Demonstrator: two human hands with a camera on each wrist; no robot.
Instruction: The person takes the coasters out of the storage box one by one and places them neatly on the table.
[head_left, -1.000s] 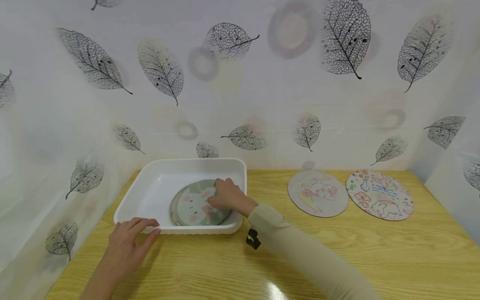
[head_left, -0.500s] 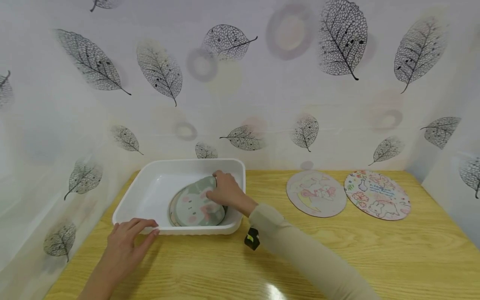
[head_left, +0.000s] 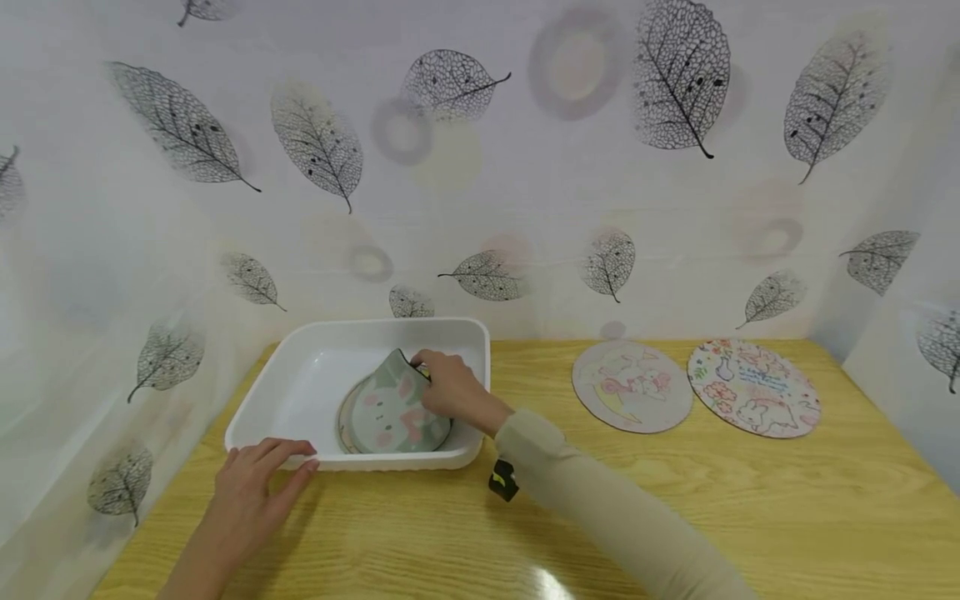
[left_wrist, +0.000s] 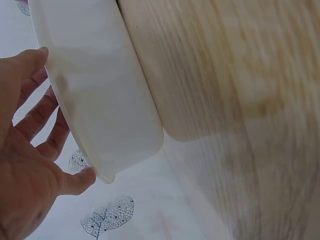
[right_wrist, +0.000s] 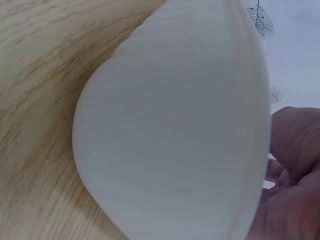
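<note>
The right hand [head_left: 452, 388] pinches the green bunny mat [head_left: 384, 415].
The mat is in the white tub [head_left: 296, 404] on the table [head_left: 420, 533], on top of another round mat [head_left: 343, 425], and its pinched edge bends up. The left hand [head_left: 251, 487] touches the tub's near side with its fingers spread apart.

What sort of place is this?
Probably an indoor tabletop staged for recording, though I can't be sure: leaf-print sheeting closes off the back and both sides of a wood-grain table, which bears a white tub.
</note>
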